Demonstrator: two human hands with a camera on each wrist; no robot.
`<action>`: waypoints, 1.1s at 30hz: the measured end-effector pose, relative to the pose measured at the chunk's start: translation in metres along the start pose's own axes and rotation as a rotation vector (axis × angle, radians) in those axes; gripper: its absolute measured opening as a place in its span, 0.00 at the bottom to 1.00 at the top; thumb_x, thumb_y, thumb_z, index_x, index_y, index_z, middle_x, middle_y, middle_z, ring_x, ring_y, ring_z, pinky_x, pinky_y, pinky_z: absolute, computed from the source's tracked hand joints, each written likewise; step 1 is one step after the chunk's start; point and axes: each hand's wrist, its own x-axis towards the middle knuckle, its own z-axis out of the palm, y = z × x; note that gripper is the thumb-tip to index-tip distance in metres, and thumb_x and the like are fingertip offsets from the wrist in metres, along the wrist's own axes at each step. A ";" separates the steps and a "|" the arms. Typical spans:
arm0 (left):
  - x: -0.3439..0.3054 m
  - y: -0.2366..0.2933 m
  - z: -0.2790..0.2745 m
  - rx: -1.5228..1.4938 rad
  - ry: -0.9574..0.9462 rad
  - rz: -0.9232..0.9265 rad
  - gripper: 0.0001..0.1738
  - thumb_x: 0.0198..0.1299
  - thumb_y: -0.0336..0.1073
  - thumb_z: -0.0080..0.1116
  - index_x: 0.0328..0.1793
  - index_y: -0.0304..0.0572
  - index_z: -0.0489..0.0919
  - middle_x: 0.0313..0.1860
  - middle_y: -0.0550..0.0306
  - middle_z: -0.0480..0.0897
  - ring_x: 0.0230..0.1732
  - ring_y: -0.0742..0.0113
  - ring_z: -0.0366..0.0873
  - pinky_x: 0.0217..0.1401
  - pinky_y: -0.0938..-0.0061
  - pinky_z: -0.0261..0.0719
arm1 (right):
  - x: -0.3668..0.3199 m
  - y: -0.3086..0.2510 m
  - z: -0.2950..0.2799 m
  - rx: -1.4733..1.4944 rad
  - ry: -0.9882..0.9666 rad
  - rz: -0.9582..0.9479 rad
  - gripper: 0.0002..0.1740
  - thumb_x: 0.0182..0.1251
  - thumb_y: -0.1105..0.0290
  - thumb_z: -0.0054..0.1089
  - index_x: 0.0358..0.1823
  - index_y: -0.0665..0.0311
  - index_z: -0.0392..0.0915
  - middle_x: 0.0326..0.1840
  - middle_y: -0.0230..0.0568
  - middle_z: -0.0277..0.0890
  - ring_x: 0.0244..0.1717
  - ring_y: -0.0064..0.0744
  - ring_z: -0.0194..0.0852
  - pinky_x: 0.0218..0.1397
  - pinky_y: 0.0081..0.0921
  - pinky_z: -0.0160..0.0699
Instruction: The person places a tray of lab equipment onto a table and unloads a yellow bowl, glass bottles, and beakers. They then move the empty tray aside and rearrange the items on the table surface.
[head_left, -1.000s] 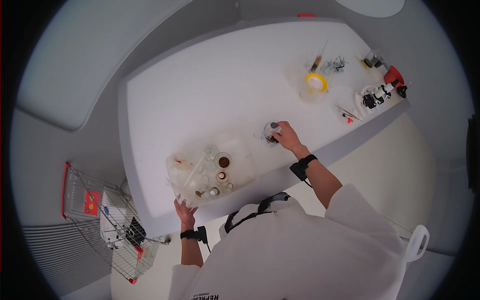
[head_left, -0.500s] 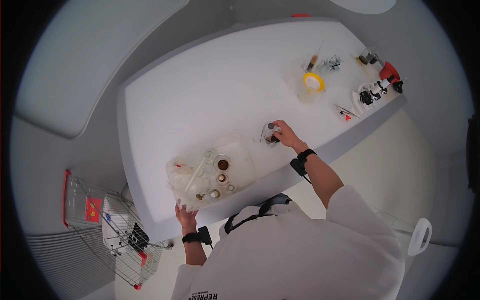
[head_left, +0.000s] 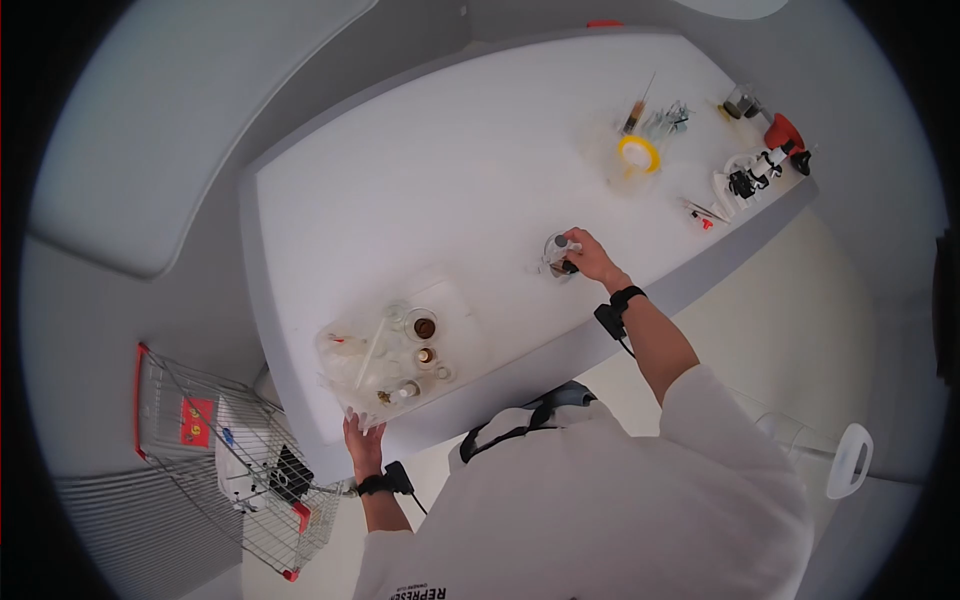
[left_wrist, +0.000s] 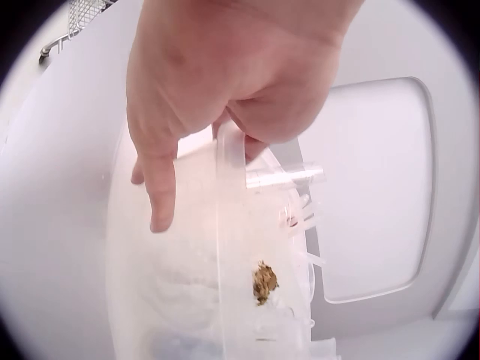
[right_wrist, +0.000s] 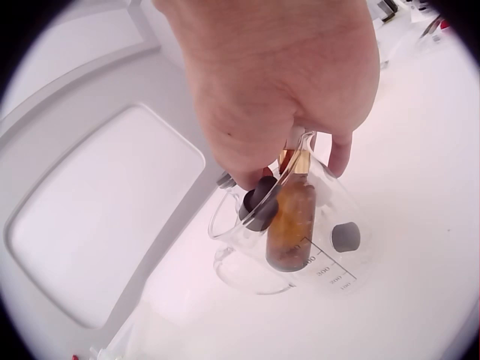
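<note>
In the head view, my left hand (head_left: 363,445) is at the near left corner of a translucent plastic bin (head_left: 462,312). The left wrist view shows it gripping the bin's wall, one finger stretched down the outside. Glassware and amber bottles (head_left: 424,328) stand inside, with a clump of brown dried matter (left_wrist: 264,283). Farther right, my right hand (head_left: 592,258) grips the rim of a glass measuring jug (right_wrist: 341,274), thumb and fingers on opposite sides. An amber bottle (right_wrist: 291,229) with a gold collar leans in the jug, along with black stoppers (right_wrist: 260,202).
Toward the back right of the white table (head_left: 400,180) are a yellow-rimmed dish (head_left: 638,154), a syringe (head_left: 634,116), a microscope (head_left: 745,180), a red container (head_left: 783,133) and tweezers (head_left: 705,208). A wire shopping cart (head_left: 240,470) stands on the floor at left.
The bin has slid left along the table with my left hand on it. My right hand and the jug sit slightly farther right. The head view has shifted a little too.
</note>
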 end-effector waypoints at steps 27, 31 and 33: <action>-0.046 -0.078 0.454 1.022 -0.744 0.746 0.25 0.63 0.28 0.62 0.67 0.46 0.74 0.60 0.50 0.79 0.61 0.56 0.77 0.62 0.67 0.77 | -0.045 0.027 -0.079 0.382 -0.147 0.196 0.19 0.67 0.74 0.58 0.60 0.63 0.75 0.58 0.37 0.78 0.60 0.31 0.77 0.61 0.29 0.76; -0.042 -0.086 0.482 1.300 -0.844 0.950 0.26 0.53 0.28 0.70 0.61 0.50 0.81 0.57 0.53 0.80 0.57 0.50 0.77 0.60 0.61 0.78 | -0.082 0.084 -0.116 0.403 -0.211 0.407 0.16 0.71 0.73 0.57 0.58 0.64 0.75 0.54 0.38 0.79 0.52 0.29 0.82 0.54 0.29 0.80; -0.039 -0.087 0.493 1.396 -0.799 0.985 0.24 0.52 0.28 0.71 0.58 0.50 0.82 0.55 0.54 0.80 0.55 0.50 0.77 0.58 0.61 0.78 | -0.094 0.111 -0.118 0.426 -0.229 0.394 0.15 0.71 0.73 0.57 0.57 0.64 0.76 0.53 0.38 0.80 0.50 0.30 0.82 0.53 0.28 0.80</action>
